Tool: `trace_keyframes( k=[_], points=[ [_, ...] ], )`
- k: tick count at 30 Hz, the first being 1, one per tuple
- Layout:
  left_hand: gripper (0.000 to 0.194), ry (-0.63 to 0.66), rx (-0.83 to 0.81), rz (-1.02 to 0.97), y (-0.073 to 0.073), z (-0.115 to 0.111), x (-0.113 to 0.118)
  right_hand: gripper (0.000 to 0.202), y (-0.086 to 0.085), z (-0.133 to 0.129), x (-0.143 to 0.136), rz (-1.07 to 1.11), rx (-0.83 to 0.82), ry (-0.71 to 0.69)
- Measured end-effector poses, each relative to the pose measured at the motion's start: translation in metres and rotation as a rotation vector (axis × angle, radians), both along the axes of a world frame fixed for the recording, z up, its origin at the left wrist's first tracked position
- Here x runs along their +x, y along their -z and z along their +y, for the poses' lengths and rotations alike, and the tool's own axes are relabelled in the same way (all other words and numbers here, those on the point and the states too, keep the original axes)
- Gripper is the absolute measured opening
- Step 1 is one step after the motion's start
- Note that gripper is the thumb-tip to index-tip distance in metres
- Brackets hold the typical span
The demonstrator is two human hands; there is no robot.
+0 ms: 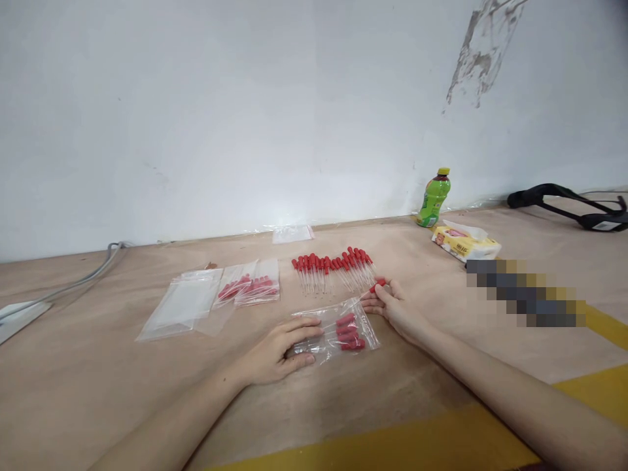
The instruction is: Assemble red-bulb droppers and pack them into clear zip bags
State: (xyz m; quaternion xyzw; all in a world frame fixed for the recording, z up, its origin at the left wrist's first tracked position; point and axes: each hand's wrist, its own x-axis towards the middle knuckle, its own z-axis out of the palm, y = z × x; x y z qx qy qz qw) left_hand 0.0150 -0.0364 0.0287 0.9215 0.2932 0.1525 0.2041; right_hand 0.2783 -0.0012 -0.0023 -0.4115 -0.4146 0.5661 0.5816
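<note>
A clear zip bag (328,354) lies flat in front of me, with several red-bulbed droppers (347,332) inside. My left hand (275,350) rests on the bag's left end, its fingers stretched and the thumb apart. At the bag's right end, my right hand (397,311) pinches one dropper (377,286) by its red bulb, the thin clear tube pointing left toward the bag's edge. Just beyond the bag, two groups of loose droppers (313,261) lie side by side, bulbs facing the wall.
To the left are filled bags (258,286) of droppers and a stack of flat clear bags (181,304). Another bag (292,234) lies near the wall. A green bottle (434,199), a yellow tissue pack (464,243) and a black headset-like object (564,204) stand right. A grey cable (101,268) runs left.
</note>
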Motion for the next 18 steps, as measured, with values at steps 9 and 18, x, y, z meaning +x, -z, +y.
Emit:
trace_keyframes(
  k=[9, 18],
  points=[
    [0.052, -0.03, -0.01, 0.012, -0.003, -0.002, 0.0, 0.026, -0.008, -0.001, 0.026, -0.335, 0.008, -0.411],
    [0.052, -0.031, -0.007, 0.025, -0.003, -0.002, 0.001, 0.037, -0.012, 0.003, 0.012, -0.553, 0.041, -0.495]
  ],
)
